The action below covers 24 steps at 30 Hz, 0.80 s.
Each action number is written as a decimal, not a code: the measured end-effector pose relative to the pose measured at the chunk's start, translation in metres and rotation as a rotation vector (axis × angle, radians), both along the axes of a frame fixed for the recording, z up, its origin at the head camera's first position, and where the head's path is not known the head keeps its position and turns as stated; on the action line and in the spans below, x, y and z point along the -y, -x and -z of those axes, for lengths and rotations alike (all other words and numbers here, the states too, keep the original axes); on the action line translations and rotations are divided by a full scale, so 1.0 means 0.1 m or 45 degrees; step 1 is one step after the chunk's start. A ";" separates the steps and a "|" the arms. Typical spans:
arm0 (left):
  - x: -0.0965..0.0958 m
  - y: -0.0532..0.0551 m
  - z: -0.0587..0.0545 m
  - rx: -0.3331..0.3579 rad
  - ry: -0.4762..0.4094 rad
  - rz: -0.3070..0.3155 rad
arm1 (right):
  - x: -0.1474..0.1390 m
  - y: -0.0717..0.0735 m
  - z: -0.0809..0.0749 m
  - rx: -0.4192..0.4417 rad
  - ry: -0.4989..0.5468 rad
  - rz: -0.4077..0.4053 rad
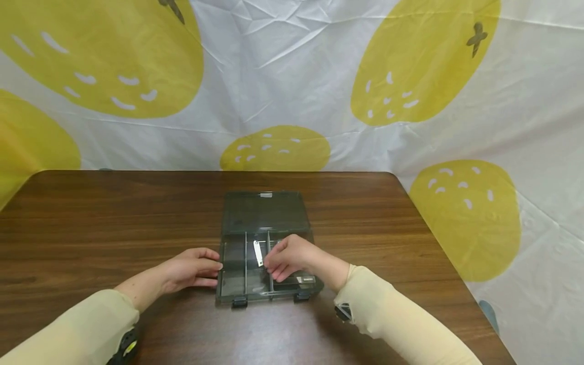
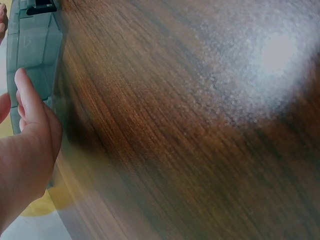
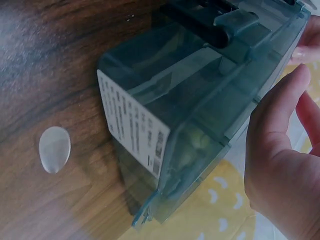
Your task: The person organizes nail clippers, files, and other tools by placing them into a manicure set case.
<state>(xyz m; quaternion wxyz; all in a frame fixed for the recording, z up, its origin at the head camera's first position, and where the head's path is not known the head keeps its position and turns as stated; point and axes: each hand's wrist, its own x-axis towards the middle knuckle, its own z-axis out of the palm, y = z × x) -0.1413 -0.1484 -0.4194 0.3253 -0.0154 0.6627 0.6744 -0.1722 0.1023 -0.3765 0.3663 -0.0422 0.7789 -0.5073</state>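
A dark translucent compartment box (image 1: 233, 286) lies on the table with its lid (image 1: 264, 210) swung back away from me. Thin dividers part its inside. In the middle section shows a narrow pale strip (image 1: 258, 253) with small holes at its ends. My right hand (image 1: 292, 256) reaches into the box from the right, fingers bent and fingertips close together at the right divider (image 1: 268, 243), right beside the strip; whether they pinch something I cannot tell. My left hand (image 1: 191, 268) rests at the box's left wall with fingers extended, also seen in the left wrist view.
Two black latches (image 1: 239, 302) sit along the box's near edge. A white printed label (image 3: 132, 122) is stuck to its right end. The brown wood-grain table (image 1: 114, 213) runs back to a white cloth (image 1: 292, 86) with yellow fruit prints.
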 end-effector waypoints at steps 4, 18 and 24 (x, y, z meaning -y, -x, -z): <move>-0.02 0.01 0.01 0.004 -0.005 0.002 | -0.09 0.00 -0.02 -0.021 0.004 0.009; -0.01 -0.01 0.03 -0.003 0.019 0.008 | -0.87 -0.05 -0.08 -0.037 0.045 0.094; 0.00 0.00 0.03 -0.012 0.010 0.014 | -1.19 -0.07 -0.02 -0.035 0.047 0.167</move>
